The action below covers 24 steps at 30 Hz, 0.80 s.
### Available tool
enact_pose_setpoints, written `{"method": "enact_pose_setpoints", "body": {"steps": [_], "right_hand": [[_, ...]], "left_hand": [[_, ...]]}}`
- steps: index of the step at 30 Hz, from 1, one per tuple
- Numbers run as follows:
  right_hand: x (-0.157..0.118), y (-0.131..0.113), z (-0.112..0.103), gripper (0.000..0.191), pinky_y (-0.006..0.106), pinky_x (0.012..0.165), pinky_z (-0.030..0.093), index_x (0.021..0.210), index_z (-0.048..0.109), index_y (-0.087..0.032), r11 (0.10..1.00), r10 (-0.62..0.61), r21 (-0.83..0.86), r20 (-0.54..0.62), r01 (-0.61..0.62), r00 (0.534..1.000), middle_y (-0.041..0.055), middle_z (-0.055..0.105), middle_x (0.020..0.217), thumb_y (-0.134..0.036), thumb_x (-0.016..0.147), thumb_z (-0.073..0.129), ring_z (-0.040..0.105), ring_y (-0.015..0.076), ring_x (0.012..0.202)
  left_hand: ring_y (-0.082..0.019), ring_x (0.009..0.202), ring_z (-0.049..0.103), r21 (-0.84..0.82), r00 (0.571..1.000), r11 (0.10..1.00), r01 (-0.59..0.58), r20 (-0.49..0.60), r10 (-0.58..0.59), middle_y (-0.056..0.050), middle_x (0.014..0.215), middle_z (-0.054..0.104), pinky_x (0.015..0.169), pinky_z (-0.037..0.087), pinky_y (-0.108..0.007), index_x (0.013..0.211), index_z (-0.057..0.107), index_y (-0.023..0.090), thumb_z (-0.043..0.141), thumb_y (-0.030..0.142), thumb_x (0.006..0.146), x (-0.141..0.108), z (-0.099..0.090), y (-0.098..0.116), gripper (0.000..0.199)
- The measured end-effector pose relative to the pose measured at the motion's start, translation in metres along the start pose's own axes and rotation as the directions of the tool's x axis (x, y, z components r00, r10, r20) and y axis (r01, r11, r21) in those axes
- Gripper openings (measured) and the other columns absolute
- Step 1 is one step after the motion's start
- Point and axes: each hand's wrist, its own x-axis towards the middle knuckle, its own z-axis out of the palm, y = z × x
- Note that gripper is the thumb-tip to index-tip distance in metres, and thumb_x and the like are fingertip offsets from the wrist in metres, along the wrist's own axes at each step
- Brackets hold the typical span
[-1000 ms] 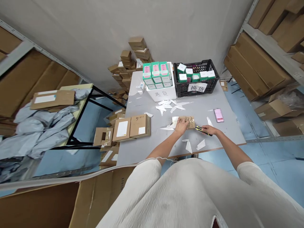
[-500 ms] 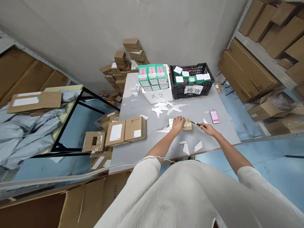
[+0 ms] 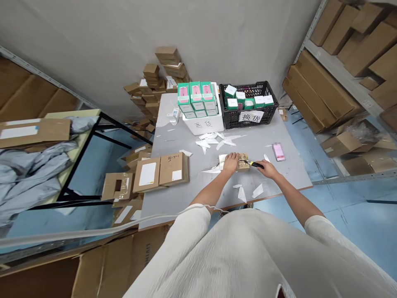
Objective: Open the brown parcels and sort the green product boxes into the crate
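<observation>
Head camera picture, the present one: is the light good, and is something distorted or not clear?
Head view: light soft and even, no strong glare on the grey table; wide-angle stretching, with the grey metal shelf slanting steeply; pink rectangular item pixelated; blade of the yellow-and-black knife too small to judge.

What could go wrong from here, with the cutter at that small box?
The left hand rests on the small box, close to the cutter in the right hand; a slip could nick its fingers. Too deep a cut might damage any contents. The box could also shift if the left hand's grip loosens, sending the tip off line.
</observation>
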Motion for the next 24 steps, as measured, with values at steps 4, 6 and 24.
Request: {"method": "enact_pose_setpoints", "body": {"steps": [4,6,24], "right_hand": [[0.001,-0.002,0.015,0.046,0.041,0.104,0.055,0.152,0.065,-0.030,0.999,-0.001,0.037,-0.088,0.004,0.996,0.0104,0.074,0.130,-0.034,0.107,0.058,0.069,0.0293,0.119],[-0.001,0.002,0.018,0.045,0.042,0.102,0.056,0.150,0.067,-0.030,0.999,-0.030,0.026,-0.136,0.034,0.990,0.0102,0.075,0.128,-0.033,0.105,0.058,0.069,0.0306,0.118],[0.062,0.016,0.019,0.045,0.043,0.108,0.052,0.140,0.068,-0.021,0.994,0.015,0.108,-0.190,0.006,0.982,0.0148,0.070,0.132,-0.042,0.101,0.061,0.066,0.0319,0.122]], "left_hand": [[-0.032,0.156,0.040,-0.022,1.000,1.000,0.009,-0.017,-0.009,-0.017,0.163,0.052,0.129,0.030,-0.048,0.164,0.042,0.021,0.045,0.017,0.105,-0.001,0.006,-0.001,0.060],[-0.032,0.157,0.039,-0.029,1.000,0.999,0.015,-0.018,-0.015,-0.016,0.162,0.052,0.130,0.029,-0.047,0.164,0.042,0.021,0.045,0.015,0.104,-0.001,0.008,-0.003,0.061],[-0.035,0.169,0.023,-0.101,0.999,0.994,0.037,0.000,-0.037,-0.018,0.181,0.030,0.138,0.016,-0.053,0.166,0.041,0.019,0.052,0.044,0.107,-0.038,0.006,-0.015,0.065]]}}
